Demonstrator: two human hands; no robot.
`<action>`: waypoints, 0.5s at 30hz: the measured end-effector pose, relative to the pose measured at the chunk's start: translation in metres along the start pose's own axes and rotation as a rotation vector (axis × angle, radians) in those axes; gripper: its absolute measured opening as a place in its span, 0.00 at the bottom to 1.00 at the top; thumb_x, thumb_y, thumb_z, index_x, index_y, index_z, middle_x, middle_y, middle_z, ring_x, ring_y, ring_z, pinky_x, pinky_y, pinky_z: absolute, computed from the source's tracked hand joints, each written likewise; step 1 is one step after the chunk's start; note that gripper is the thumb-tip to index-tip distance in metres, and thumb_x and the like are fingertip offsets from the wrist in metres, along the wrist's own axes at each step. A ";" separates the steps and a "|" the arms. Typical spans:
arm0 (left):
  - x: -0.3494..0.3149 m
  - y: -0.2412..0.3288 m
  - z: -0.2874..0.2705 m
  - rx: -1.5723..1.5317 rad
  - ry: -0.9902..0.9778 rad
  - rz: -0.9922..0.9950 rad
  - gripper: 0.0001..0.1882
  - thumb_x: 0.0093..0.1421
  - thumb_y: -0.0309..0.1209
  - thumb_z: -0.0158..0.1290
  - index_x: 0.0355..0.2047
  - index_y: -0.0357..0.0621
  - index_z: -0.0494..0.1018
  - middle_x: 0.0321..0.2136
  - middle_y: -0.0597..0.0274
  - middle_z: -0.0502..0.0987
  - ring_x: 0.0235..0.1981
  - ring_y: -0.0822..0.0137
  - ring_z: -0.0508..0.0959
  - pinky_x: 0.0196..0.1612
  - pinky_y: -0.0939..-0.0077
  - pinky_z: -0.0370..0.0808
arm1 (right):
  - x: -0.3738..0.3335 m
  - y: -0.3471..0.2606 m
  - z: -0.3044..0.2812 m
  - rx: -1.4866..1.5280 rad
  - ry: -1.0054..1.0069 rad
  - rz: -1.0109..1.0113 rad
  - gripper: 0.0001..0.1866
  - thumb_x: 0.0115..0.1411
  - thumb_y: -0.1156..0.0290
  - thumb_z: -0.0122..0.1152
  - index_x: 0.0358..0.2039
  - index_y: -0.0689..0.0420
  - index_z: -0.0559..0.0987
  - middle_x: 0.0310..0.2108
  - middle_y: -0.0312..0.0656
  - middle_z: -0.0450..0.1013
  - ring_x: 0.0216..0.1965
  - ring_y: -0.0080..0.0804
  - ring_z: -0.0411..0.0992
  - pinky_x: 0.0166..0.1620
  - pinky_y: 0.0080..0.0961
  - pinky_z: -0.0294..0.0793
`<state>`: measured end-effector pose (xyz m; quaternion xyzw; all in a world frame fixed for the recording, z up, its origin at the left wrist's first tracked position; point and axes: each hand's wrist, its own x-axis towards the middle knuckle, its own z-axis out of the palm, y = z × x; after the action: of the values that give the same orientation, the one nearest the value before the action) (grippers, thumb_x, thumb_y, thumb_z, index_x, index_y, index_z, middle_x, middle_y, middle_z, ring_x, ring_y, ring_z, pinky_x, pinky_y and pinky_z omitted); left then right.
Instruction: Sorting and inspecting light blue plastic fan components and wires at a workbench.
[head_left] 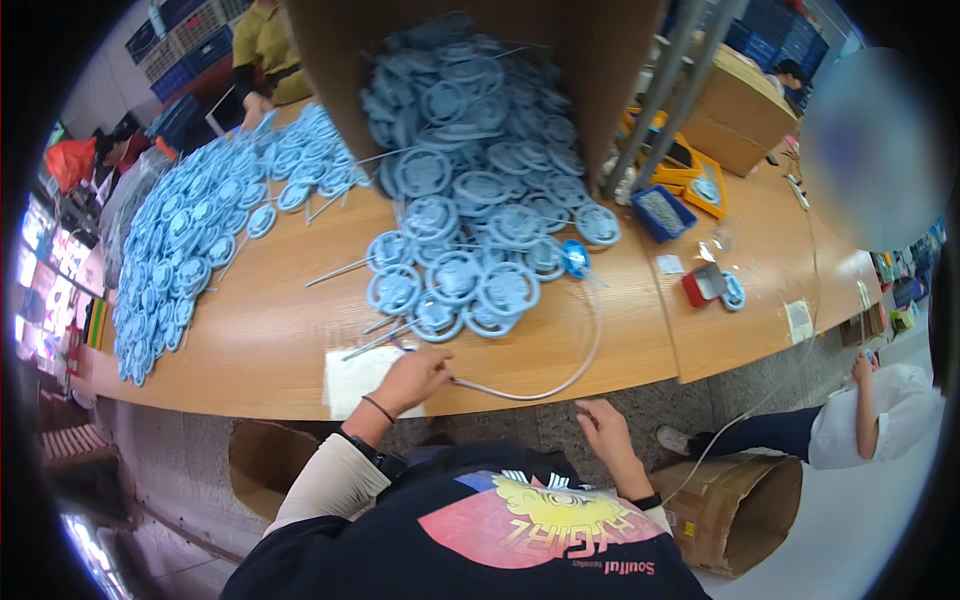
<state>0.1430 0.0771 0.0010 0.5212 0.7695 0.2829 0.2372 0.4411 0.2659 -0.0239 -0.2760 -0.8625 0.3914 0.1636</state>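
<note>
My left hand (412,382) is closed around a whitish cord (530,395) near the table's front edge, with a white sheet (352,375) under and beside it. From its fingertips the cord curves right and up to a shiny blue piece (576,259); whether they are joined I cannot tell. Just beyond the hand, light-blue round plastic discs (455,277) spill toward me, several with thin rods sticking out. My right hand (606,430) hovers at the front edge, fingers loosely apart and slightly bent, holding nothing.
A tipped cardboard box (625,90) pours out the disc heap. Another disc pile (190,220) covers the left. At right stand a blue tray (663,213), a red box (704,286) and yellow bins (705,180). Co-workers are at far left and right; open cartons (735,510) stand below.
</note>
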 end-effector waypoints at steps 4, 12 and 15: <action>-0.041 -0.082 -0.051 0.115 0.288 -0.149 0.12 0.51 0.29 0.52 0.35 0.37 0.72 0.29 0.51 0.74 0.30 0.56 0.75 0.34 0.69 0.72 | 0.067 -0.056 0.072 0.026 -0.095 -0.086 0.10 0.51 0.74 0.55 0.35 0.61 0.76 0.31 0.48 0.71 0.32 0.44 0.70 0.36 0.31 0.70; -0.056 -0.136 -0.067 0.198 0.230 -0.141 0.12 0.43 0.29 0.57 0.30 0.41 0.73 0.30 0.52 0.72 0.36 0.54 0.70 0.40 0.66 0.68 | 0.114 -0.074 0.154 -0.154 -0.259 -0.148 0.09 0.48 0.70 0.56 0.30 0.60 0.75 0.30 0.47 0.70 0.36 0.46 0.68 0.39 0.38 0.68; -0.050 -0.131 -0.066 0.189 0.224 -0.108 0.10 0.42 0.27 0.56 0.28 0.40 0.72 0.28 0.52 0.71 0.34 0.53 0.70 0.39 0.65 0.68 | 0.100 -0.077 0.144 -0.083 -0.231 -0.146 0.09 0.48 0.72 0.56 0.31 0.60 0.75 0.30 0.48 0.70 0.37 0.47 0.67 0.40 0.37 0.68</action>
<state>0.0287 -0.0208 -0.0367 0.4643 0.8411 0.2525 0.1148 0.2625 0.2004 -0.0505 -0.1721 -0.9088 0.3715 0.0800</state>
